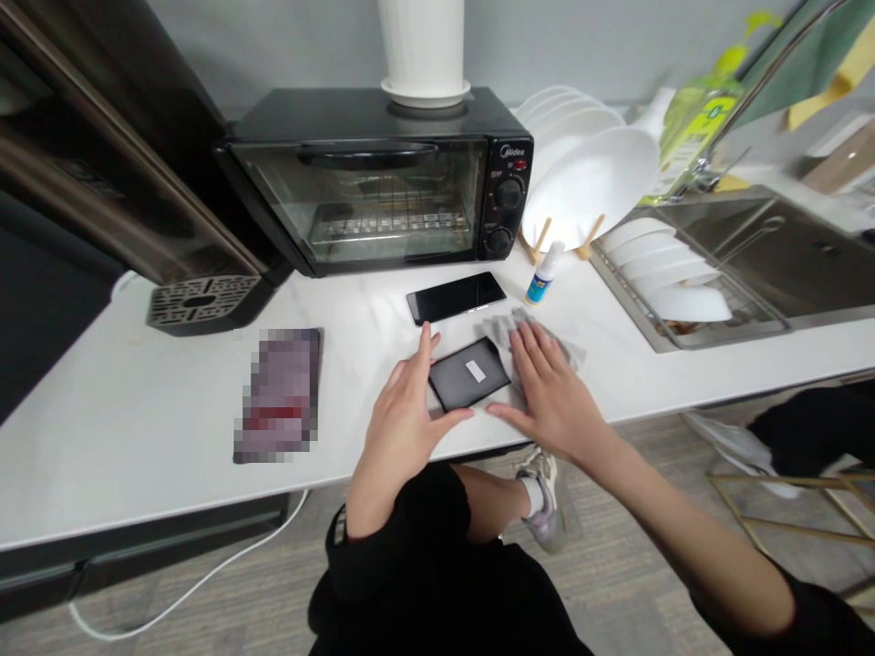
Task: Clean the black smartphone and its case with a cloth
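Near the middle of the frame, I've got a black phone point(455, 375) lying on the white worktop point(170, 428), its face up as far as I can judge, slightly askew. At its left end is the left hand point(403, 410), spread in a wide C: thumb along the lower edge, fingertips by the upper left corner. It looks like a brace against sliding rather than a tight grip.

Over on the right end, the right hand point(552, 392) lies flat and open on a grey cloth point(503, 333), pressing it down with fingers together and thumb stuck out. I take the cloth to be bunched there so it overlaps the phone's edge; what is beneath the palm, I can't tell.

Just above, a second phone point(457, 298) lies flat, dark screen up, and right of it a small spray bottle point(542, 276) stands upright within easy reach, presumably why it's there. Plates point(581, 182) lean on wooden pegs at upper right, likely to keep them on edge.

Now the writing: "Midea" reads clearly on the toaster oven point(396, 205), upper centre; its dial markings are too small. The white label point(476, 371) on the phone, the bottle's blue wrapper and the green pump bottle point(694, 137) defeat me.
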{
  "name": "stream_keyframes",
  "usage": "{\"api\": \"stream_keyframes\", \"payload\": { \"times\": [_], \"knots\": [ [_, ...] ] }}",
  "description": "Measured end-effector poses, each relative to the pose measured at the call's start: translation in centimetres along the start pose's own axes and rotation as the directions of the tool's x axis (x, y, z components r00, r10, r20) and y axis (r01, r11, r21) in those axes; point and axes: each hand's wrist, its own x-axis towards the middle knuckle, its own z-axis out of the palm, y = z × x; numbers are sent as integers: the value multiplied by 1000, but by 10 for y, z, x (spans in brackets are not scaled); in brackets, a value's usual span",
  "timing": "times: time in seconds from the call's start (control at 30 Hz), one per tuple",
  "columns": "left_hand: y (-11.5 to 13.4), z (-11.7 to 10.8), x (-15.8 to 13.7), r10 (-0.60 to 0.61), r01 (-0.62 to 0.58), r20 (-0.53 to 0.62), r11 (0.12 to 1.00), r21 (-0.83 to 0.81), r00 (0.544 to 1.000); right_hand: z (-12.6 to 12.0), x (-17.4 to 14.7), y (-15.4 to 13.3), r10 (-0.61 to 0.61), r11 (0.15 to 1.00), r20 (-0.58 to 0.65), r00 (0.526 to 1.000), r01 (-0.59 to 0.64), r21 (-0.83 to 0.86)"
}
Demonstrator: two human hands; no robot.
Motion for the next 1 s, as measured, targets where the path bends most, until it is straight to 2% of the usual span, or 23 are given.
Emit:
{"api": "stream_keyframes", "payload": {
  "times": [0.13, 0.2, 0.27, 0.33, 0.4, 0.43, 0.47, 0.57, 0.63, 0.7, 0.77, 0.83, 0.9, 1.0],
  "knots": [
    [0, -2, 0, -11, 10, 24, 1000, 21, 1000, 5, 4, -51, -260, 961, 58, 964, 253, 112],
    [0, -2, 0, 1, -2, 21, 1000, 29, 1000, 1, 11, -50, -313, 944, 90, 946, 299, 137],
    [0, -1, 1, 12, -12, 4, 1000, 26, 1000, -3, 18, -29, -242, 968, 97, 965, 233, 91],
    [0, 0, 1, 10, -10, -10, 1000, 14, 1000, -5, 21, -8, -77, 997, 52, 996, 76, 23],
    [-1, 0, 1, 11, -11, -11, 1000, -1, 1000, -1, 17, -5, 53, 999, -13, 999, -53, -4],
    [-1, 0, 1, 16, -16, -7, 1000, -4, 1000, 1, 13, -13, 62, 998, -26, 998, -62, 4],
    [-2, 0, 0, 22, -22, -1, 1000, -3, 1000, 5, 9, -26, 41, 999, -30, 999, -40, 23],
    [-5, -1, -1, 31, -31, 11, 999, 24, 999, 11, 3, -69, -174, 973, 48, 984, 164, 161],
    [-6, -1, -1, 37, -37, 10, 999, 35, 999, 9, 7, -76, -285, 938, 93, 954, 257, 233],
    [-7, 0, 0, 51, -51, 2, 998, 38, 999, 3, 12, -57, -287, 942, 98, 953, 262, 209],
    [-5, 1, 1, 57, -57, 0, 998, 42, 998, -4, 13, -30, -179, 979, 66, 982, 171, 106],
    [-4, 2, 2, 49, -48, -2, 998, 47, 999, -8, 8, -16, -110, 994, 73, 991, 108, 35],
    [-2, 2, 1, 40, -40, 7, 998, 47, 999, -8, 0, -26, -123, 992, 68, 990, 121, 39],
    [-3, -1, 0, 42, -42, 20, 999, 30, 999, -2, -3, -59, -245, 961, 101, 964, 228, 156]
  ]
}}
